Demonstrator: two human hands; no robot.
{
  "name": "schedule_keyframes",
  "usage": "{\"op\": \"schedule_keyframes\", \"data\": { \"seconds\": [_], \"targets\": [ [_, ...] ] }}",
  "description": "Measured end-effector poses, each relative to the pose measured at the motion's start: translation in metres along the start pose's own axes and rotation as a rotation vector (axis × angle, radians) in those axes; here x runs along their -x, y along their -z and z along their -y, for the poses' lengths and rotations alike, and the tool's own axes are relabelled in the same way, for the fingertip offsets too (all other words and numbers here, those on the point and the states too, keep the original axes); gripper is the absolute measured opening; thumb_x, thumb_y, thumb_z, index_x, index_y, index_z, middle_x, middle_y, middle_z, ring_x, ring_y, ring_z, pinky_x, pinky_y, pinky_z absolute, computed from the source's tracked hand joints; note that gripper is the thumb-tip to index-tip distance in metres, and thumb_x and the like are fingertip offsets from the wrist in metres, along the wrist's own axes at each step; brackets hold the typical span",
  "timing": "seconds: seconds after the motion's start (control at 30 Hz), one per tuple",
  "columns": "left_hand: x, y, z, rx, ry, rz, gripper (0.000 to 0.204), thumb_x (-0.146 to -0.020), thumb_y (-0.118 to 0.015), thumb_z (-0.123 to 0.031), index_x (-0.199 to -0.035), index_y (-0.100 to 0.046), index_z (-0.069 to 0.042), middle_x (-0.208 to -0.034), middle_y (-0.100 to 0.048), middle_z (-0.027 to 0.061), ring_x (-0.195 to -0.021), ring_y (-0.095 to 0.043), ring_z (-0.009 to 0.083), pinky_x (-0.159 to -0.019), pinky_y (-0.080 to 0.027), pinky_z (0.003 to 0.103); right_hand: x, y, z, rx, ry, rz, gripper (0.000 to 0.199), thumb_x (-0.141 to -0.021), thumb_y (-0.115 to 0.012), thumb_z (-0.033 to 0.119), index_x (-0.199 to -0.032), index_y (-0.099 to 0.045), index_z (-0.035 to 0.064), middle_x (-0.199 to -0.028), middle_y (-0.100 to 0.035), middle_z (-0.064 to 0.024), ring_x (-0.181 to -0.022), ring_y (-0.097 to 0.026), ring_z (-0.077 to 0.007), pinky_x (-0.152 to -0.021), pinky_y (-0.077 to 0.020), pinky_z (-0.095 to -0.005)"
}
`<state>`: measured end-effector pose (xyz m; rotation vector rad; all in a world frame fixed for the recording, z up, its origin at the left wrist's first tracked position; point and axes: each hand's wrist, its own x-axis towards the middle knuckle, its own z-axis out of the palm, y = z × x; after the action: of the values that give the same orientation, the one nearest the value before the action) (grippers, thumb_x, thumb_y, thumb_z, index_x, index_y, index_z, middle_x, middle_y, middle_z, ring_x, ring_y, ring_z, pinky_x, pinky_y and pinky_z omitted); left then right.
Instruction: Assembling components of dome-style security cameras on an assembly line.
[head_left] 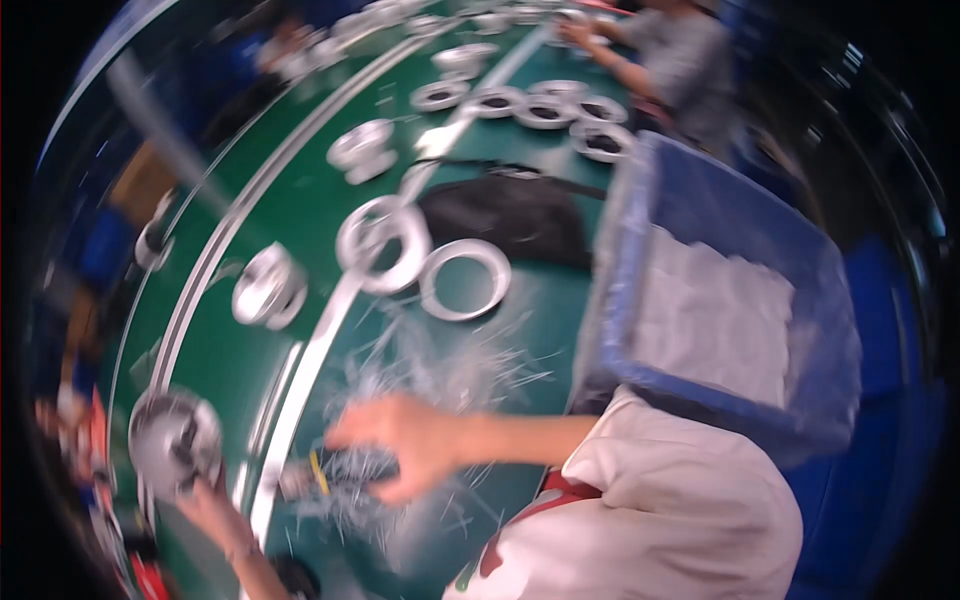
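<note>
At the lower left, my left hand (210,515) grips the lower rim of a round white housing (160,440), which has a dark part inside its bowl. My right hand (415,447) is blurred and has its fingers spread. It hovers over a loose heap of clear plastic strips (385,525) on the green table. Close to its fingertips lies a small pale piece with a yellow band (318,472); I cannot make out its kind. Beyond that hand are a plain white ring (498,268) and a thicker white ring (348,245), side by side.
A blue bin (625,260) lined with plastic holds pale stacked material, right of the table. A black bag (510,215) lies beyond the rings. More white housings (268,287) stand along the green belt (235,345). Farther off, a person in grey (690,65) works at several rings.
</note>
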<state>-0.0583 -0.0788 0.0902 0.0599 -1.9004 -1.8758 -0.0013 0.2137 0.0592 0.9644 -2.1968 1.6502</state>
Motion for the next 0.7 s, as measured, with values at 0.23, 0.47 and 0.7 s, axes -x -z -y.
{"op": "schedule_keyframes", "data": {
  "seconds": [0.23,0.47,0.7],
  "targets": [
    [-0.082,0.01,0.1,0.721,0.747,0.066,0.033,-0.07,-0.033,0.01,-0.099,-0.038,0.025,-0.116,-0.036,0.0324,-0.115,-0.029,0.0467,-0.095,-0.041,0.042,0.122,-0.013,-0.007,-0.008,-0.014,0.292,0.066,-0.047,-0.069,0.031,-0.102,-0.051,-0.002,-0.097,-0.051,-0.0157,-0.091,-0.048,-0.0318,-0.078,-0.04,-0.0397],
    [-0.137,0.054,0.197,0.684,0.713,-0.089,0.035,-0.074,-0.035,0.003,-0.106,-0.037,0.019,-0.121,-0.034,0.028,-0.117,-0.028,0.0425,-0.092,-0.043,0.042,0.12,-0.018,-0.033,-0.04,0.07,0.338,0.068,-0.052,-0.071,0.037,-0.106,-0.05,0.0007,-0.103,-0.052,-0.0152,-0.092,-0.049,-0.0317,-0.08,-0.0398,-0.0395],
    [-0.164,0.097,0.222,0.639,0.621,-0.124,0.04,-0.081,-0.038,-0.006,-0.118,-0.034,0.01,-0.128,-0.032,0.021,-0.119,-0.03,0.0358,-0.089,-0.045,0.04,0.117,-0.033,-0.032,-0.011,0.229,0.303,0.03,-0.074,-0.049,0.027,-0.094,-0.052,0.0053,-0.083,-0.051,-0.0086,-0.074,-0.049,-0.0257,-0.06,-0.0404,-0.0355]
  ]
}}
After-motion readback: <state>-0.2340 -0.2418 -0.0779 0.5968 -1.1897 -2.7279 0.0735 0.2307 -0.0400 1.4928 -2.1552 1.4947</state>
